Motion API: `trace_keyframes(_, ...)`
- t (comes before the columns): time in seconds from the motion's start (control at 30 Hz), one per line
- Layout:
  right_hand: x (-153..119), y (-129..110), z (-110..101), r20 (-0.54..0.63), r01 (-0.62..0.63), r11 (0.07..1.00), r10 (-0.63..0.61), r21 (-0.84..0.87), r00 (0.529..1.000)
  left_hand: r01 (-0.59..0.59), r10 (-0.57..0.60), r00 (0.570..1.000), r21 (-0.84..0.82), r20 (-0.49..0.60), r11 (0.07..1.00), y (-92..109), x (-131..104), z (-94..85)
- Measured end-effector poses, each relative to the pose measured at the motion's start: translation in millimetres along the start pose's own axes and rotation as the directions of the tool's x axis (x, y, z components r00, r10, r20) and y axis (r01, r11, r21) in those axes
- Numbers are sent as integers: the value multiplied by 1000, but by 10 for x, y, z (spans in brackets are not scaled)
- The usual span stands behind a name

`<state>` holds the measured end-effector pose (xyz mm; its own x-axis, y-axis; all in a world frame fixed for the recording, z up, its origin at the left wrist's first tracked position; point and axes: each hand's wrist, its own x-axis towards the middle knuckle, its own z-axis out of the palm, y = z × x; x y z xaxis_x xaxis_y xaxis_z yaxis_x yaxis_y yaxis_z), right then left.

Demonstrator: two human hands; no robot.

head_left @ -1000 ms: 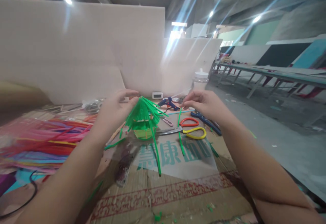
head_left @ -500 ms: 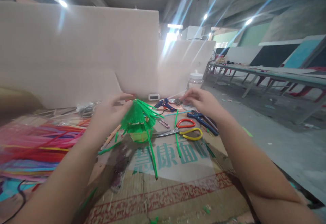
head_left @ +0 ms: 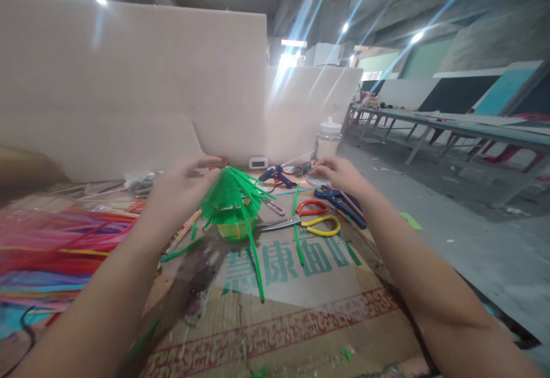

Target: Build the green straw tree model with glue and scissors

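A green cone-shaped craft (head_left: 230,195), made of what look like fuzzy pipe cleaners, stands over a pale green basket-like base (head_left: 234,228). My left hand (head_left: 184,186) curves around the cone's upper left side, thumb and fingers closed at its tip. One long green strand (head_left: 255,260) hangs from the cone toward me. My right hand (head_left: 337,173) is raised at the right with its fingertips pinched together; what is between them is too small to make out. Just left of those fingertips lies a grey tangle of wire (head_left: 302,169). A blue glue gun (head_left: 278,176) rests between the hands.
Scissors with red and yellow handles (head_left: 320,225), blue pliers (head_left: 344,206) and a pink cutter (head_left: 275,208) lie on the cardboard. Colourful pipe cleaners (head_left: 55,240) fill the left side. A lidded jar (head_left: 329,137), small white timer (head_left: 258,163) and white panel (head_left: 129,80) stand behind.
My right hand has shifted slightly downward and its fingers have drawn closer together. My left hand stays at the green cone. The view has moved a little.
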<state>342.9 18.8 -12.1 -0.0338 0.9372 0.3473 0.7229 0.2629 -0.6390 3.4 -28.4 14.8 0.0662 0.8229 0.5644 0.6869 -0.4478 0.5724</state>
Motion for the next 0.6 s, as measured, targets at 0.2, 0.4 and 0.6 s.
trace_keyframes(0.2, -254, -572, 16, 100, 132, 857, -208, 498, 973, -40, 40, 999, -1, -21, 999, -1, -7, 1)
trace_keyframes(0.4, -237, 39, -668, -507, -21, 999, 3, -30, 862, -47, 47, 999, 6, -21, 999, -50, 8, -12)
trace_keyframes(0.6, -175, 768, -1144, -423, 185, 973, -228, -142, 877, -30, 29, 1000, -19, -6, 999, -50, 14, -14)
